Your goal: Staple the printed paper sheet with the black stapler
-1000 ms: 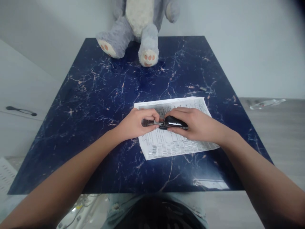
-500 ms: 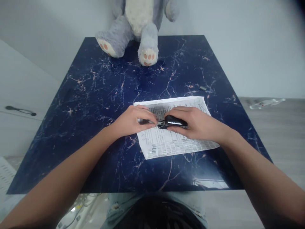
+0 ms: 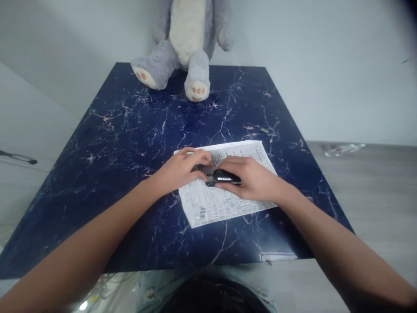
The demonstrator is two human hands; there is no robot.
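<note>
A black stapler (image 3: 224,176) lies above the printed paper (image 3: 208,211), its nose pointing left. My right hand (image 3: 249,176) is wrapped round the stapler's body from the right, fingers over the top and thumb along the near side. At the nose, my left hand (image 3: 185,169) curves with thumb and fingers apart. Its thumb tip is at or just touching the front of the stapler, and I see nothing held in it. Part of the paper is covered by both hands.
A grey plush toy (image 3: 187,39) with cream belly sits at the far edge of the dark blue marbled table (image 3: 137,130). A small flat piece (image 3: 264,130) lies beyond the paper. On the floor at right is a clear plastic item (image 3: 343,149).
My left thumb and fingers have parted from their pinch at the stapler's nose. The stapler's upper and lower parts look closer together. The whole view has shifted slightly.
</note>
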